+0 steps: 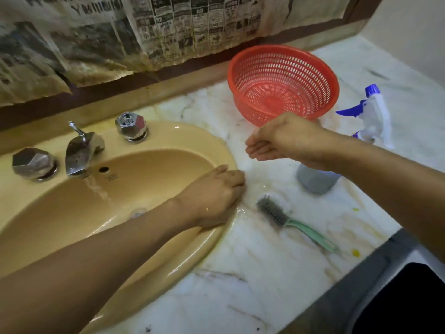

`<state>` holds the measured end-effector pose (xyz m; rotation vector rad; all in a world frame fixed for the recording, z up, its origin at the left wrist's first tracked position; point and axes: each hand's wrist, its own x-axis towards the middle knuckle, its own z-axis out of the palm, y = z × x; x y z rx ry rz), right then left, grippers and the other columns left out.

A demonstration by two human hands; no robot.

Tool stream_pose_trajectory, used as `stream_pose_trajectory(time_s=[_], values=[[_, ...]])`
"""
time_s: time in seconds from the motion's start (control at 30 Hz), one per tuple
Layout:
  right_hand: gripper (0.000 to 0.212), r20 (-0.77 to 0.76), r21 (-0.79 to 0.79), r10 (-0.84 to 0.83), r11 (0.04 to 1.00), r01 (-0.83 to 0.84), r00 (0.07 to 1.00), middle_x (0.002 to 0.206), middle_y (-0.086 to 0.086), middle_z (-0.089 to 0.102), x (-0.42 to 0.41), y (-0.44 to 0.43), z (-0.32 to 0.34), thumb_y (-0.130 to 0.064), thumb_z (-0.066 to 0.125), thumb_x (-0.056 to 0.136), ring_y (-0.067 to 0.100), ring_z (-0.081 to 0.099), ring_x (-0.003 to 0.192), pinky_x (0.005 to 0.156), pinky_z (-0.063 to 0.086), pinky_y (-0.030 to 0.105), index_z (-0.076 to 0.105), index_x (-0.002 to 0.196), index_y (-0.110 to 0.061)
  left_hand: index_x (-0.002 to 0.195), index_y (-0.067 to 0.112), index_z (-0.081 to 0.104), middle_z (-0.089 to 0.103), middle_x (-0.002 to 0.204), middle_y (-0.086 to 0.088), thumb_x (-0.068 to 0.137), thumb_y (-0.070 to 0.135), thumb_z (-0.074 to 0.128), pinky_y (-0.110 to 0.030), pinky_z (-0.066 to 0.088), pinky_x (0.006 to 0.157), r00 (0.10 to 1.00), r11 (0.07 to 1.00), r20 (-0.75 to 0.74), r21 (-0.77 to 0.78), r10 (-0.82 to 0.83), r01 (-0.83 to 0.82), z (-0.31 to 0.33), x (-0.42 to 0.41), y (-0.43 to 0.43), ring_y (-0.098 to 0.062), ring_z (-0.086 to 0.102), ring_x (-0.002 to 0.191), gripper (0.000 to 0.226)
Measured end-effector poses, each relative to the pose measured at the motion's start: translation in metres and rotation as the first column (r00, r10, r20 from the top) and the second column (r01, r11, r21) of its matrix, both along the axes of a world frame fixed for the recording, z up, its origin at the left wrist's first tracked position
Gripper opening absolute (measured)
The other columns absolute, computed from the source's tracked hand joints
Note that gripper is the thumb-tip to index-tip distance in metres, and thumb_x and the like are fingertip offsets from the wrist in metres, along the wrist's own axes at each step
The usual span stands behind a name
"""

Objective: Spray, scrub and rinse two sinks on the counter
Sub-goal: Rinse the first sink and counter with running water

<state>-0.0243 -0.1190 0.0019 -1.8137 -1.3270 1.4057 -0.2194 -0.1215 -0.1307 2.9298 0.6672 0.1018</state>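
Note:
A yellow-beige sink is set into the marble counter, and water runs from its chrome tap into the basin. My left hand rests wet on the sink's right rim, fingers bent over the edge onto the counter. My right hand hovers above the counter to the right of the sink, fingers loosely cupped and holding nothing. A green-handled brush lies on the counter just right of my left hand. A spray bottle with a blue trigger stands behind my right forearm.
Two chrome knobs, the left knob and the right knob, flank the tap. An orange plastic colander sits at the back of the counter. Newspaper covers the wall behind. The counter's front edge runs at the lower right.

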Motion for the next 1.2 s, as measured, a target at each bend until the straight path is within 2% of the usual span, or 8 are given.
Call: stream_pose_trajectory(time_s=[0.1, 0.2, 0.37, 0.5, 0.67, 0.8, 0.93, 1.2], values=[[0.023, 0.195, 0.064, 0.085, 0.993, -0.099, 0.977, 0.096, 0.009, 0.078, 0.006, -0.018, -0.015, -0.014, 0.056, 0.100, 0.024, 0.074, 0.097, 0.092, 0.060, 0.037, 0.077, 0.098, -0.005, 0.120, 0.018, 0.068, 0.059, 0.132, 0.003, 0.104, 0.026, 0.040, -0.045, 0.026, 0.122, 1.000, 0.998, 0.015, -0.064, -0.019, 0.019, -0.001, -0.018, -0.024, -0.015, 0.038, 0.146, 0.033], [0.031, 0.679, 0.009, 0.300, 0.909, -0.416, 0.670, 0.112, 0.006, 0.073, 0.015, -0.049, -0.033, -0.030, 0.059, 0.098, 0.027, 0.064, 0.109, 0.096, 0.049, 0.035, 0.072, 0.116, -0.009, 0.130, 0.017, 0.068, 0.059, 0.141, 0.006, 0.107, 0.030, 0.034, -0.041, 0.025, 0.124, 0.997, 0.986, 0.076, -0.162, -0.020, 0.032, 0.003, -0.034, -0.046, -0.012, 0.031, 0.152, 0.043], [0.038, 0.715, -0.176, 0.469, 0.838, -0.516, 0.518, 0.104, -0.002, 0.046, 0.022, -0.102, -0.069, -0.046, 0.065, 0.087, 0.023, 0.052, 0.105, 0.081, 0.045, 0.035, 0.056, 0.115, -0.021, 0.134, 0.019, 0.066, 0.059, 0.145, 0.008, 0.107, 0.031, 0.037, -0.033, 0.027, 0.122, 0.955, 0.927, 0.191, -0.344, 0.226, -0.150, 0.005, -0.034, -0.062, -0.003, 0.036, 0.148, 0.042], [0.012, 0.733, -0.061, 0.316, 0.912, -0.405, 0.602, 0.106, 0.001, 0.059, 0.033, -0.100, -0.074, -0.018, 0.061, 0.090, 0.023, 0.059, 0.098, 0.079, 0.052, 0.036, 0.058, 0.101, -0.021, 0.135, 0.018, 0.064, 0.056, 0.148, 0.005, 0.106, 0.021, 0.046, -0.040, 0.025, 0.122, 0.922, 0.929, 0.197, -0.234, 0.332, -0.285, 0.000, -0.007, -0.050, -0.008, 0.038, 0.147, 0.034], [0.018, 0.808, 0.024, 0.203, 0.926, -0.376, 0.553, 0.105, 0.008, 0.056, 0.038, -0.094, -0.068, -0.011, 0.061, 0.094, 0.027, 0.057, 0.091, 0.069, 0.040, 0.035, 0.056, 0.111, -0.007, 0.159, 0.012, 0.031, 0.025, 0.169, -0.003, 0.102, 0.026, 0.050, -0.051, 0.004, 0.127, 0.910, 0.903, -0.074, -0.115, 0.407, -0.414, 0.002, 0.044, -0.015, -0.015, 0.012, 0.158, 0.062], [0.035, 0.763, 0.191, 0.090, 0.915, -0.355, 0.640, 0.123, 0.014, 0.059, 0.035, -0.088, -0.059, -0.020, 0.059, 0.098, 0.033, 0.059, 0.111, 0.089, 0.048, 0.041, 0.055, 0.129, -0.005, 0.164, 0.009, 0.010, 0.004, 0.173, -0.008, 0.109, 0.037, 0.022, -0.056, -0.006, 0.126, 0.868, 0.891, -0.227, 0.001, 0.443, -0.454, -0.006, 0.068, -0.027, -0.021, -0.001, 0.159, 0.063], [0.047, 0.642, 0.293, 0.069, 0.899, -0.327, 0.764, 0.143, 0.015, 0.056, 0.029, -0.083, -0.050, -0.024, 0.053, 0.104, 0.032, 0.052, 0.131, 0.110, 0.036, 0.037, 0.049, 0.147, -0.006, 0.163, 0.003, 0.012, 0.007, 0.171, -0.016, 0.108, 0.047, 0.011, -0.055, 0.002, 0.126, 0.913, 0.938, -0.216, 0.120, 0.346, -0.326, -0.011, 0.042, -0.080, -0.028, 0.005, 0.159, 0.071], [0.047, 0.560, 0.231, 0.210, 0.889, -0.394, 0.801, 0.144, 0.012, 0.057, -0.007, -0.091, -0.060, -0.037, 0.038, 0.109, 0.032, 0.052, 0.132, 0.108, 0.039, 0.038, 0.050, 0.147, -0.011, 0.163, 0.007, 0.012, 0.006, 0.171, -0.013, 0.109, 0.049, 0.026, -0.057, 0.014, 0.126, 0.953, 0.986, -0.273, 0.131, 0.132, -0.099, -0.006, -0.069, -0.161, -0.026, 0.000, 0.159, 0.070]])
